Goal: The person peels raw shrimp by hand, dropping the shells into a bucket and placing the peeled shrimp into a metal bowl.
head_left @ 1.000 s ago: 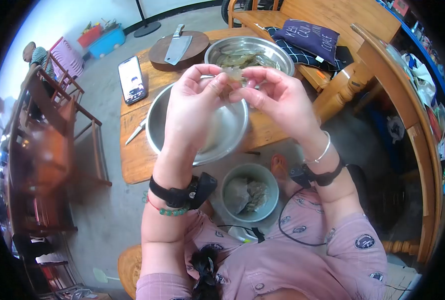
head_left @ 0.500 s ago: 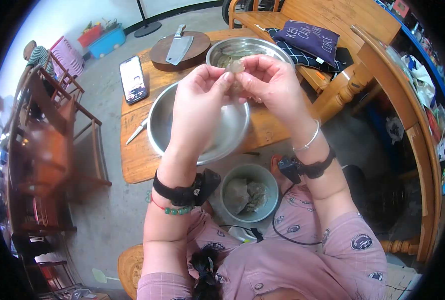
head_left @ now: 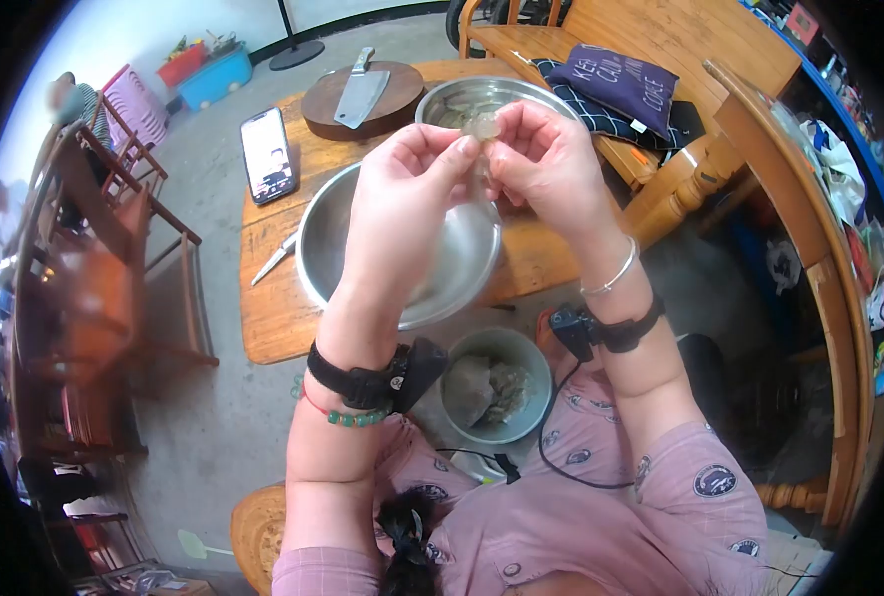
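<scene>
My left hand (head_left: 409, 189) and my right hand (head_left: 543, 164) meet above the table, thumbs and fingertips pinched on one small translucent, greyish piece (head_left: 483, 125), which looks like a shrimp. Below them is a large steel bowl (head_left: 338, 238); my left hand covers part of it. Just behind my fingers, a second steel bowl (head_left: 432, 97) holds several similar greyish pieces in liquid. On the floor between my legs, a grey-green bucket (head_left: 536, 402) contains pale, translucent scraps.
A cleaver (head_left: 363, 97) lies on a round wooden board (head_left: 320, 107). Left on the wooden table (head_left: 268, 323) are a phone (head_left: 268, 156) and a small knife (head_left: 274, 260). Cushions (head_left: 616, 84) rest on a bench. A person (head_left: 89, 104) is by chairs at far left.
Both hands have drawn closer together, and the right hand has turned more upright around the piece. The view has shifted slightly.
</scene>
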A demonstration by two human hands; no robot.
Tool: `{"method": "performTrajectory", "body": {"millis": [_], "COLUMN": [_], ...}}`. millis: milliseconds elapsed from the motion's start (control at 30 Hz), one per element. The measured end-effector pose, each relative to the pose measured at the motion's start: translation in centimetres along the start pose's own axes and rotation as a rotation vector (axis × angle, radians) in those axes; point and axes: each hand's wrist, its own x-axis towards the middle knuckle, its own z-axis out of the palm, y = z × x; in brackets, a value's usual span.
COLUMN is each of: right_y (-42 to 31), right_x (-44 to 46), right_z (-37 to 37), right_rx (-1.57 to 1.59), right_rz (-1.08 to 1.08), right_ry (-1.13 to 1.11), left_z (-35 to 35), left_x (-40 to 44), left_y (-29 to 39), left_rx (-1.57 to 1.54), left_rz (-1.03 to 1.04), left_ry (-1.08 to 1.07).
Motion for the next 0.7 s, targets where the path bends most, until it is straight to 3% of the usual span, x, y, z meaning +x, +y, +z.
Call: {"method": "performTrajectory", "body": {"millis": [267, 333, 700], "right_y": [0.1, 0.1, 0.8], "right_x": [0.1, 0.3, 0.6], "right_z": [0.0, -0.1, 0.1], "right_rx": [-0.074, -0.038, 0.14], "right_rz": [-0.029, -0.042, -0.047], "right_ry": [0.051, 0.049, 0.092], "left_z": [1.1, 1.2, 1.2], "left_x": [0.5, 0.7, 0.8], "left_y": [0.1, -0.4, -0.3], "left_rx": [0.131, 0.33, 0.309], "left_rz": [0.11, 0.202, 0.232], "left_ry": [0.078, 0.135, 0.147]}}
